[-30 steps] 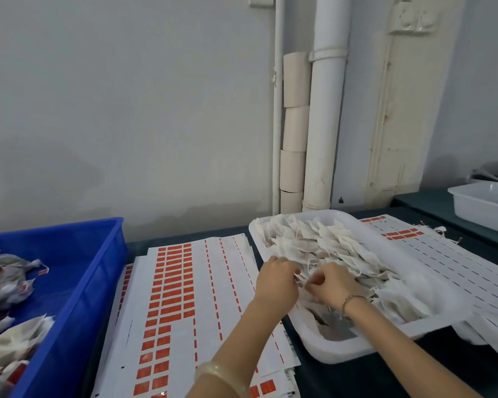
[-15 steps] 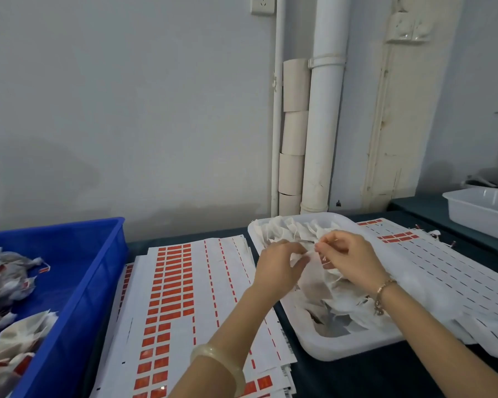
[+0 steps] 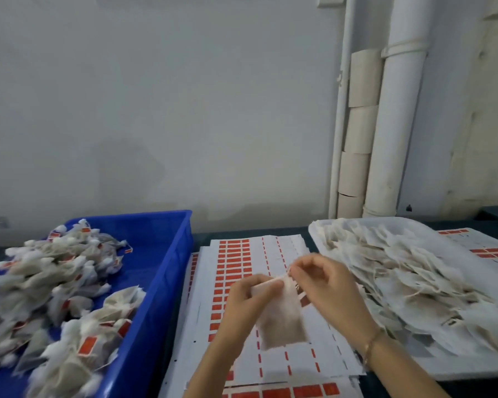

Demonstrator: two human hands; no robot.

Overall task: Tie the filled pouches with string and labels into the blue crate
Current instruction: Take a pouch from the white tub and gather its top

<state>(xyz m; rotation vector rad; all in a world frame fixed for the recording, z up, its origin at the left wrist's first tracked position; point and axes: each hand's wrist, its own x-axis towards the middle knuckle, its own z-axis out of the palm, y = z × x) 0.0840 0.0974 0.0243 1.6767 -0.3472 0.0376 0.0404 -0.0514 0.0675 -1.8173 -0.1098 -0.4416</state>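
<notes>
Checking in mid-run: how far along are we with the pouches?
Done: a heap of tied pouches with red labels lies in the blue crate. In hand: left hand and right hand pinch one pouch at its top over the label sheets. Left: the white tray holds a big pile of untied pouches, so much remains.

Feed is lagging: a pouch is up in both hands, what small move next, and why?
Probably pull the tie snug at the mouth of the white filled pouch: the left hand grips its top edge, the right hand pinches at its mouth, and it hangs over the red-and-white label sheets, not yet in the blue plastic crate.
</notes>
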